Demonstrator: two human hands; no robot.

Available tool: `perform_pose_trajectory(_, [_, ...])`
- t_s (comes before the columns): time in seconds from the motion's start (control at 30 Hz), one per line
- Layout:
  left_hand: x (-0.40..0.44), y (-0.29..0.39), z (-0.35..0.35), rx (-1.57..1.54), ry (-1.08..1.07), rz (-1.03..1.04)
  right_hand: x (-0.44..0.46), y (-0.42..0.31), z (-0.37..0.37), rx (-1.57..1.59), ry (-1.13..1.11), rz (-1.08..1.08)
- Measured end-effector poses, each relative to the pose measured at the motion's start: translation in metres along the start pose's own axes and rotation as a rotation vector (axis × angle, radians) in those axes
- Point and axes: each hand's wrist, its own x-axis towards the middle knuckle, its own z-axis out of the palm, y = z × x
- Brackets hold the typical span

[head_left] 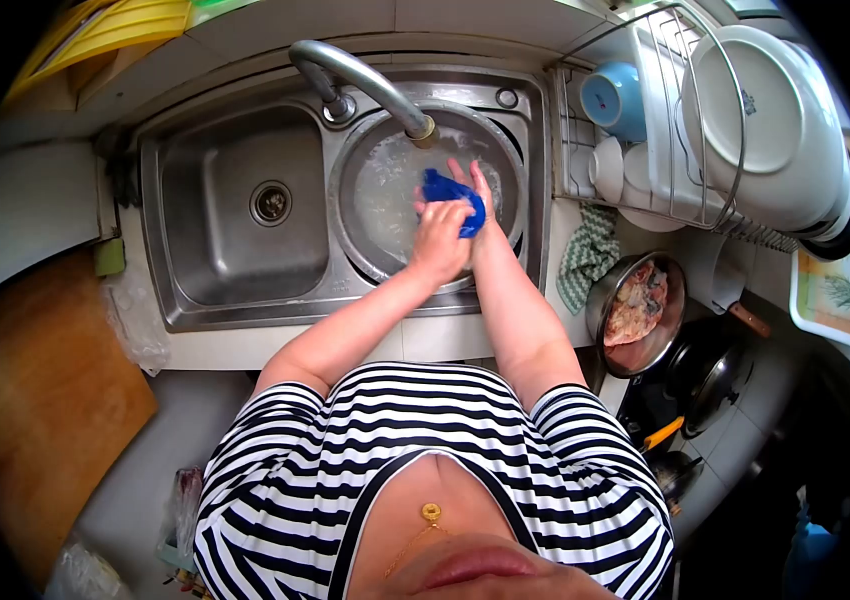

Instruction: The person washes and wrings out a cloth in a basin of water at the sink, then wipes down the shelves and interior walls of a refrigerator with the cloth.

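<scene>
Both my hands are over the round metal basin [350, 240] set in the right sink bowl, which holds cloudy, bubbly water [385, 200]. My left hand [440, 238] is closed on a crumpled, deep blue cloth-like piece [472, 215]; its exact kind is unclear. This blue piece lies against the palm side of my right hand [486, 190], whose fingers stretch out and apart beyond it. Part of the right palm is hidden behind it. A curved faucet [370, 75] reaches over the basin, its spout end just above and left of my right fingertips.
Left of the basin is a second sink bowl [235, 235] with a drain. A dish rack [660, 205] with bowls and plates stands at right. Below it are a green checked cloth [587, 255] and a metal bowl [600, 310] of raw meat [637, 305]. A cutting board [40, 390] leans at left.
</scene>
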Motion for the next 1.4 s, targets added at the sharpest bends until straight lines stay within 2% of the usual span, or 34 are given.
perform_pose_trajectory(0.03, [0.0,0.021,-0.005,0.024,0.039,0.036,-0.005,0.001,0.005,0.035,0.014,-0.013])
perform_pose_trajectory(0.07, [0.005,0.046,-0.014,0.09,0.037,0.03,0.003,-0.004,-0.027,0.043,-0.238,0.12])
perform_pose_trajectory(0.1, [0.002,0.041,-0.017,0.086,0.032,0.013,0.008,0.022,-0.03,0.05,-0.226,0.13])
perform_pose_trajectory(0.17, [0.01,0.021,-0.001,0.258,0.112,-0.033,0.015,0.06,-0.038,0.476,-0.669,-0.14])
perform_pose_trajectory(0.2, [0.027,0.002,-0.005,0.187,0.017,-0.181,0.023,0.062,-0.054,0.278,-0.343,-0.329])
perform_pose_trajectory(0.23, [0.043,-0.022,-0.015,0.114,-0.081,-0.334,-0.01,0.042,0.03,0.09,0.302,-0.276])
perform_pose_trajectory(0.3, [0.067,-0.054,-0.039,0.11,-0.159,-0.6,-0.023,0.039,0.021,-0.357,0.264,-0.343])
perform_pose_trajectory(0.33, [0.066,-0.067,-0.041,0.107,-0.16,-0.595,-0.02,0.031,0.01,-0.812,0.403,-0.374])
perform_pose_trajectory(0.37, [0.06,-0.081,-0.039,0.282,-0.116,-0.517,-0.018,0.023,-0.005,-0.811,0.406,-0.378])
perform_pose_trajectory(0.43, [0.043,-0.088,-0.033,0.456,-0.07,-0.435,-0.016,0.012,-0.03,-1.86,0.212,-0.885])
perform_pose_trajectory(0.47, [0.023,-0.08,-0.032,0.668,-0.175,-0.238,-0.023,0.02,-0.04,-2.028,0.391,-0.76])
perform_pose_trajectory(0.5, [0.01,-0.079,-0.028,0.872,-0.276,-0.034,-0.022,0.023,-0.042,-2.029,0.393,-0.76])
perform_pose_trajectory(0.53, [0.004,-0.088,-0.028,0.683,-0.394,0.123,-0.018,0.026,-0.043,-1.927,0.507,-0.644])
perform_pose_trajectory(0.57, [0.005,-0.095,-0.023,0.682,-0.393,0.124,-0.015,0.029,-0.046,-1.819,0.614,-0.527])
perform_pose_trajectory(0.6, [0.008,-0.094,-0.022,0.669,-0.368,-0.084,-0.007,0.026,-0.042,-1.562,0.629,-0.516])
perform_pose_trajectory(0.63, [0.012,-0.094,-0.02,0.652,-0.342,-0.291,-0.006,0.028,-0.039,-1.561,0.631,-0.515])
perform_pose_trajectory(0.67, [0.013,-0.097,-0.01,0.516,-0.2,-0.342,-0.002,0.031,-0.035,-1.024,0.495,-0.384])
perform_pose_trajectory(0.7, [0.011,-0.091,-0.004,0.515,-0.205,-0.344,-0.006,0.031,-0.017,-0.49,0.351,-0.246])
perform_pose_trajectory(0.77, [0.011,-0.073,0.005,-0.04,-0.108,-0.194,-0.006,0.02,-0.005,-0.334,0.293,-0.114])
perform_pose_trajectory(0.83, [0.009,-0.009,-0.01,-0.132,-0.096,-0.13,0.0,0.01,-0.018,0.018,0.34,-0.014])
perform_pose_trajectory(0.87, [0.006,0.016,-0.012,-0.144,-0.075,-0.072,-0.001,0.011,-0.025,0.085,0.03,0.015])
perform_pose_trajectory(0.9, [0.002,0.037,-0.014,-0.154,-0.055,-0.015,-0.025,0.019,0.02,0.043,0.172,-0.086])
perform_pose_trajectory(0.97, [0.001,0.07,-0.025,0.011,-0.135,0.019,-0.013,0.023,0.0,0.037,0.092,-0.116])
perform_pose_trajectory(1.0, [0.001,0.062,-0.015,0.123,-0.033,0.123,0.0,0.023,-0.024,0.122,-0.208,-0.082])
perform_pose_trajectory(1.03, [0.008,0.049,-0.012,0.231,0.02,0.153,-0.013,0.028,-0.014,0.071,-0.154,-0.112])
perform_pose_trajectory(1.1, [0.033,0.01,-0.006,0.303,0.02,0.052,0.006,0.074,0.023,0.277,-0.285,-0.875])
perform_pose_trajectory(1.13, [0.051,-0.011,-0.012,0.271,-0.052,-0.118,-0.001,0.057,0.012,0.103,0.24,-0.304])
perform_pose_trajectory(1.17, [0.065,-0.031,-0.022,0.238,-0.124,-0.289,-0.018,0.054,0.031,-0.092,0.364,-0.249])
perform_pose_trajectory(1.23, [0.078,-0.054,-0.04,0.425,-0.267,-0.434,-0.031,0.041,0.018,-0.502,0.358,-0.375])
perform_pose_trajectory(1.27, [0.074,-0.065,-0.039,0.425,-0.272,-0.43,-0.016,0.028,-0.023,-1.044,0.394,-0.37])
perform_pose_trajectory(1.3, [0.063,-0.081,-0.034,0.545,-0.128,-0.33,-0.021,0.023,-0.029,-1.039,0.397,-0.371])
perform_pose_trajectory(1.33, [0.055,-0.088,-0.031,0.663,0.019,-0.225,-0.023,0.022,-0.032,-1.518,0.449,-0.598])
perform_pose_trajectory(1.37, [0.042,-0.089,-0.023,0.665,0.014,-0.224,-0.026,0.022,-0.035,-1.999,0.487,-0.826])
perform_pose_trajectory(1.4, [0.027,-0.079,-0.017,0.794,-0.155,-0.137,-0.032,0.026,-0.031,-2.135,0.498,-0.424])
